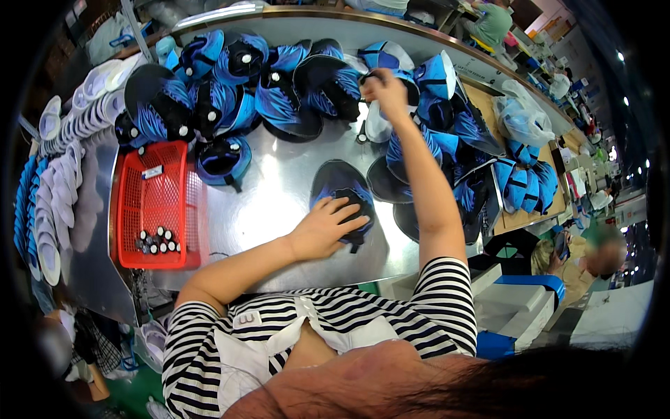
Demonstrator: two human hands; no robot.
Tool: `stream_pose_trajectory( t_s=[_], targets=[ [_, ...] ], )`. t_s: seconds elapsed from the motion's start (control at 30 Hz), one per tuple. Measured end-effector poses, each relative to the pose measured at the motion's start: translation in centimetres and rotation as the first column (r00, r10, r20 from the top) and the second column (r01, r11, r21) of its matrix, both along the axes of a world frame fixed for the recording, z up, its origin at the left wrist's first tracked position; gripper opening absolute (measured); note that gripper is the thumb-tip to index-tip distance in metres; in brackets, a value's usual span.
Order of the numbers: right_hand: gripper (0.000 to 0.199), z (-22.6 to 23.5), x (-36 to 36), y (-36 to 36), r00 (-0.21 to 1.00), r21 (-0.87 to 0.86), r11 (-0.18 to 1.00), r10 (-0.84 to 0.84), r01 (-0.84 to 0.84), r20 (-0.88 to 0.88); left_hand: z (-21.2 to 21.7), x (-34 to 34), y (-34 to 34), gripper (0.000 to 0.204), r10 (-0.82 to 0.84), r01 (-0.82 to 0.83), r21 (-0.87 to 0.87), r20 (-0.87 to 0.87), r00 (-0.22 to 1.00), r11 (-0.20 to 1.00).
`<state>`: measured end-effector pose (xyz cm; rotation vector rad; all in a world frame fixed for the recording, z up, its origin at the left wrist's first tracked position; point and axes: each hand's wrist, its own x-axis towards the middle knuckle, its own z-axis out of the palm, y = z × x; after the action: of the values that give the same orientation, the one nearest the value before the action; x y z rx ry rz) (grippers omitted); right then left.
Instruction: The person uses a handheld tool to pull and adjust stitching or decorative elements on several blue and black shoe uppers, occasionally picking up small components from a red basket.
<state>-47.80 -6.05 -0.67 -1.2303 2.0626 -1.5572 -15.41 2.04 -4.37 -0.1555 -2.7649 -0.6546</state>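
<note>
My left hand (324, 227) lies with its fingers spread over a black and blue shoe upper (338, 180) on the metal table (269, 202), near the front edge. With the arm stretched out, my right hand (385, 92) is at the back among the piled uppers. Its fingers are curled, and what they hold, if anything, I cannot make out. Close by it are a dark blue-patterned upper (328, 84) to the left and a white and light blue upper (385, 56) behind. Below the hand is a white piece (377, 124).
A red plastic basket (187, 209) on the left holds several small black pieces with white ends. More uppers (159, 105) crowd the back and right. White shoe-shaped pieces (52, 230) line the far left. A clear plastic bag (523, 115) stands right; people (492, 28) sit beyond.
</note>
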Motion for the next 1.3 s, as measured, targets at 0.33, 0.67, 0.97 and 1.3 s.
stream_pose_trajectory(
  t_s=[0.33,0.67,0.97,1.3],
  targets=[
    [0.008,1.1,-5.1,3.5,0.719,-0.470,0.828,0.123,0.305,0.684,0.4,13.2,-3.3,0.069,0.023,-0.029,0.049,0.127,0.992,0.998],
    [0.009,-13.0,16.7,23.2,0.490,-0.386,0.881,0.217,0.274,0.844,3.6,27.3,-12.0,0.017,0.727,-0.739,0.308,0.176,0.663,0.599],
    [0.038,-9.6,22.1,27.1,0.175,0.046,0.980,-0.081,0.192,0.981,-2.6,31.5,-18.5,0.015,0.791,-0.733,-0.299,0.270,0.549,0.611],
    [0.034,-4.1,26.6,17.8,0.490,0.133,0.842,0.425,-0.524,-0.762,2.7,26.9,-13.9,0.031,0.789,-0.759,0.300,0.032,0.613,0.578]
  ],
)
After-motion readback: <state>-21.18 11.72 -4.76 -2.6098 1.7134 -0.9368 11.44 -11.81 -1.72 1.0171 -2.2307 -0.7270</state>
